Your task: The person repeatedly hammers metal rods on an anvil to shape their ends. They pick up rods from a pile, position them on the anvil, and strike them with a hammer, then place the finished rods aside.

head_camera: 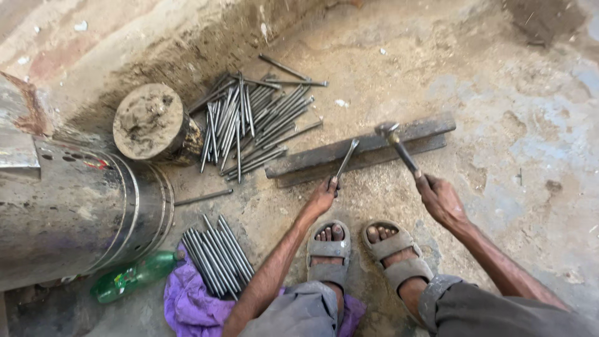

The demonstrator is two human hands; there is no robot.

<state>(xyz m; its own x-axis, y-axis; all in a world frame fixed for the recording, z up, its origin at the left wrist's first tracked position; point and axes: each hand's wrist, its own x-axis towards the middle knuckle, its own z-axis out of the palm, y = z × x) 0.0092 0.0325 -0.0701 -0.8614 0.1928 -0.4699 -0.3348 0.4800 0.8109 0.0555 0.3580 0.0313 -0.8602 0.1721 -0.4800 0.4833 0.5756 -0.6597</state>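
Dusty, cracked concrete floor (511, 143) lay under everything, and a person squatted on it in grey sandals (399, 256).

Closest to the person, a purple cloth (187, 306) was spread on the ground. A small bunch of rods (218, 253) lay with one end on it. A green plastic bottle (134, 274) lay on its side next to the cloth. I could not tell if anything was in it.

The left hand (321, 198) had its fingers closed tight around one end of a thin metal rod (345, 161). The other end leaned on the long dark iron bar (362, 150). The right hand (440, 200) was curled shut around the handle of a hammer (399, 148). The hammer head was up over the bar, close to the rod tip.

That rod looked hard, stiff and smooth, and not very heavy. It would probably ring and jump when hit, so I think the low end, far from the hammer, was the safe place to hold it.

On the left sat a big metal drum (81, 212) on its side. Past it stood a round wooden stump (150, 122). Beside the stump a big heap of rods (256, 118) lay loose on the floor, in no box or tray.
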